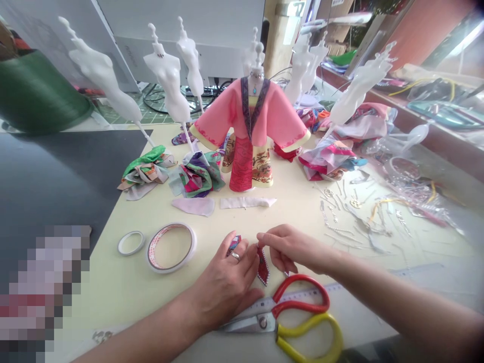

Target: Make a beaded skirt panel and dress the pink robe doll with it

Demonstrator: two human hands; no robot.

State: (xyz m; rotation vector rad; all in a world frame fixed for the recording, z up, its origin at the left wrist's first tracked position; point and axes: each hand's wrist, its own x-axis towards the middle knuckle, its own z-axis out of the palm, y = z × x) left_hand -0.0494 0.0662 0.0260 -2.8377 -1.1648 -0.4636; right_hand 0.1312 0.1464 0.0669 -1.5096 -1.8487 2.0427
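One narrow, pointed red fabric piece edged with white beads lies between the two bare hands, long axis running near to far, point toward the near side. Right hand: fingertips drawn together on the far end, pinching it as best I can judge. Left hand: fingers bent along the left edge, close beside or touching; cannot tell whether they grip. Right nearer the far end, left nearer the body. One multicoloured patterned scrap at the left fingers; one white-beaded tip below the right hand. Nearer: one pair of metal scissors, one red and one yellow handle, over one clear ruler. Left: two white tape rolls, one large, one small. Farther: two pale cloth scraps, one tapered lavender, one whitish strip. Far centre: one pink wide-sleeved robe on one white mannequin; seven bare white mannequins counted around it, overlaps at right leaving that unsure. Right: thin silver chain pieces, too many to count.
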